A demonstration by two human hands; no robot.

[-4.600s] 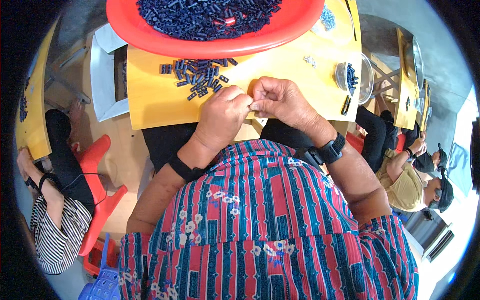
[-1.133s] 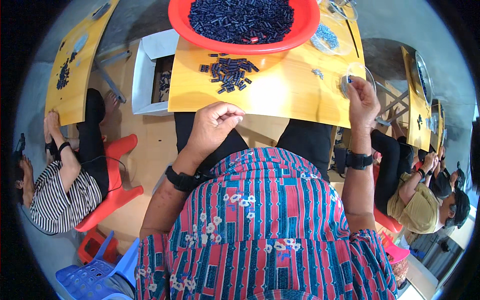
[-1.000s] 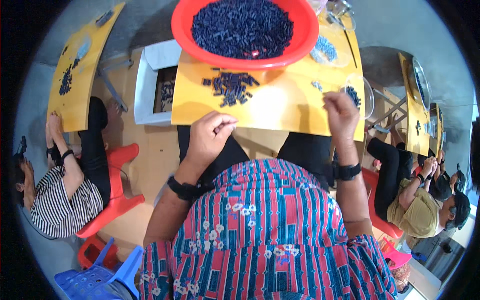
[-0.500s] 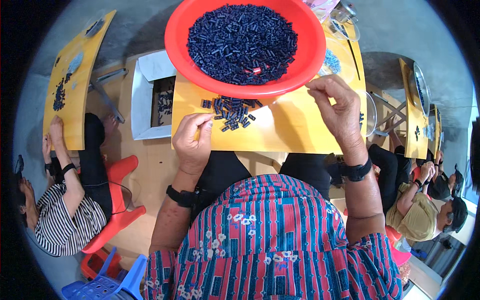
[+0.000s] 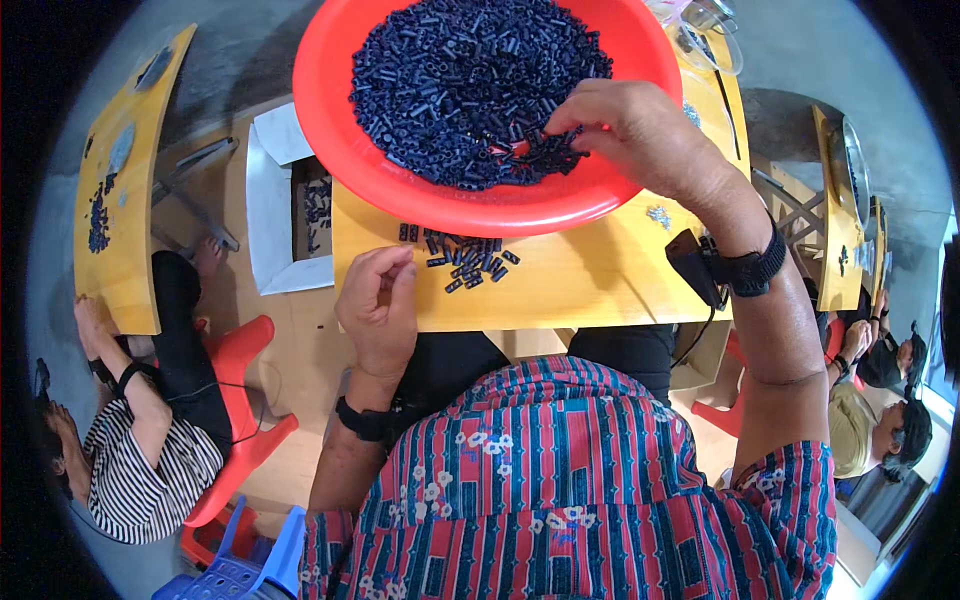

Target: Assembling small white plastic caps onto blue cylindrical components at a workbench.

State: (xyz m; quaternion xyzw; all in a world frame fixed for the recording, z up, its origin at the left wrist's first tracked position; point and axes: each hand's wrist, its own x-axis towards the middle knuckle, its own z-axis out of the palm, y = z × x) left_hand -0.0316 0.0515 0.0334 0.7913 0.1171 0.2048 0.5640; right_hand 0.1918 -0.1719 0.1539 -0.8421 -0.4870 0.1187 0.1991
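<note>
A large red basin (image 5: 325, 110), heaped with small black tubular plastic pieces (image 5: 450, 90), stands at the back of my yellow table. My right hand (image 5: 640, 130) reaches over its right rim, with thumb and fingertips slightly apart at the pieces; none shows in its grasp. A small red-and-white item (image 5: 512, 149) lies among them near my fingertips. In front of the basin is a loose pile of black rectangular pieces (image 5: 468, 264). Left of that pile my left hand (image 5: 380, 305) is closed, thumb against curled fingers; whatever it may hold is hidden.
An open white box (image 5: 262, 210) with black pieces inside stands left of the table (image 5: 590, 280). Small pale bits (image 5: 659, 216) lie right of the basin. People sit at yellow tables on both sides. A blue plastic basket (image 5: 240, 565) is at lower left.
My right hand has moved from the table's right side up and left into the basin. My left hand stays beside the pile, still closed. The view has shifted slightly.
</note>
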